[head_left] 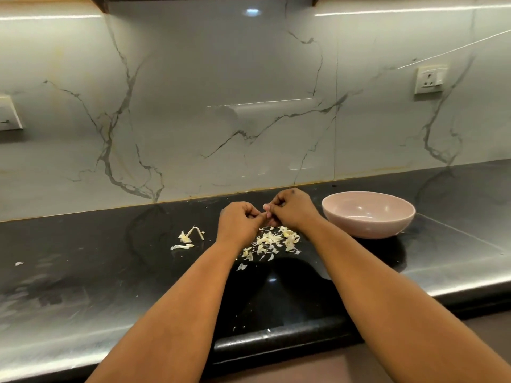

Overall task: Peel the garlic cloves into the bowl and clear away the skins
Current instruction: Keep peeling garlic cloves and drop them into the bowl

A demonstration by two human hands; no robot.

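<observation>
At frame centre, a garlic clove (266, 214) is pinched by left hand (240, 223) and right hand (293, 210); peeling is judged underway. Bowl (367, 214) drop is required next; skins (273, 241) remain on table (83, 258).

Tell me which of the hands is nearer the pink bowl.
Right. The right hand is just left of the pink bowl, almost beside its rim; the left hand is farther left, beyond the right hand.
</observation>
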